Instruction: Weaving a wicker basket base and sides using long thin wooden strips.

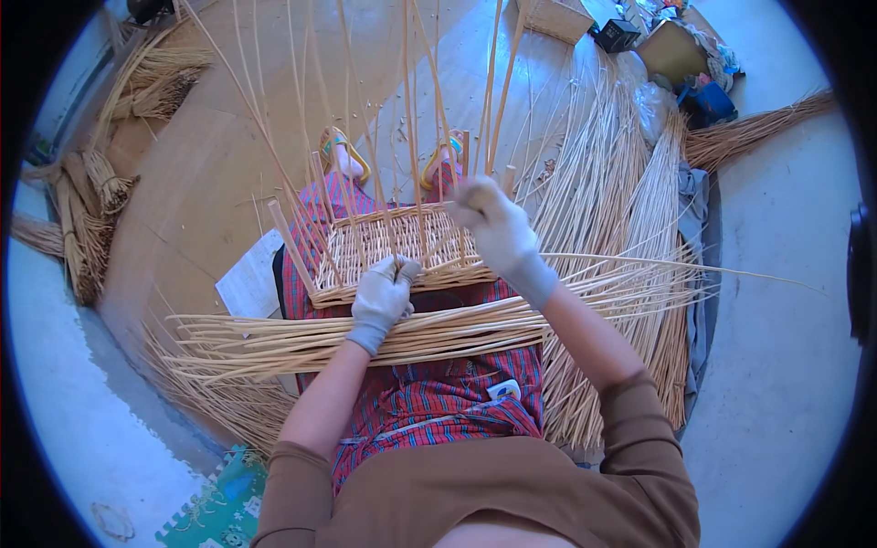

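Note:
A square wicker base (361, 247) with tall upright stakes (406, 137) rests on my lap over striped red cloth (425, 411). My left hand (385, 290), in a pale glove, pinches a rattan strand at the base's front edge. My right hand (493, 228), also gloved, is raised by the base's back right corner among the stakes, its fingers curled and slightly blurred; what they hold is unclear. A long bundle of peeled rattan rods (256, 342) lies crosswise beneath my left wrist, across my thighs.
Loose pale strands (603, 183) spread along the right; darker bundles lie at left (87, 210) and far right (749, 132). A white board (245, 274) is left of my legs. A box (553, 18) and assorted items (703, 96) stand at upper right. A green mat (219, 507) is at lower left.

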Action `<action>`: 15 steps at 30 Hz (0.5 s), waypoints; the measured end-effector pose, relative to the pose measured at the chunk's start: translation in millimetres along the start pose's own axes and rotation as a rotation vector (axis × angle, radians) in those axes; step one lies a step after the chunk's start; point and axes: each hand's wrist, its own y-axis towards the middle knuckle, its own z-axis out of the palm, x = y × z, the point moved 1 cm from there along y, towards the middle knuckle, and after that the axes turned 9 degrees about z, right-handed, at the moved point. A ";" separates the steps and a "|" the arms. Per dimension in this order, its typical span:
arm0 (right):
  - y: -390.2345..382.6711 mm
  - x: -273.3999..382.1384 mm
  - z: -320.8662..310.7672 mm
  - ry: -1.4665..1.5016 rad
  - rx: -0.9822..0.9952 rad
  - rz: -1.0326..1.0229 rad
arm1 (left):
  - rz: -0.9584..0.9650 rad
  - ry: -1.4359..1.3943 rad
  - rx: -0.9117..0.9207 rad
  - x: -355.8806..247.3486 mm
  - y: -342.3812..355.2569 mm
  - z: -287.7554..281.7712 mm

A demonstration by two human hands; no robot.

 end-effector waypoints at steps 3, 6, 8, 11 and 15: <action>82.8 34.1 39.1 -0.446 -0.214 -0.347 | -0.056 0.113 -0.030 -7.0 4.7 14.2; 105.4 34.7 79.0 0.155 -0.446 -0.333 | -0.087 0.074 -0.003 -5.8 13.7 18.2; 80.8 58.8 94.2 0.345 -0.418 0.043 | -0.166 -0.006 -0.063 5.9 13.2 8.8; 37.2 46.4 69.2 0.291 -0.424 -0.235 | -0.116 0.013 -0.069 2.0 6.2 2.3; 35.6 -3.8 30.1 0.526 -0.531 -0.192 | -0.112 -0.139 -0.029 -7.4 8.9 9.2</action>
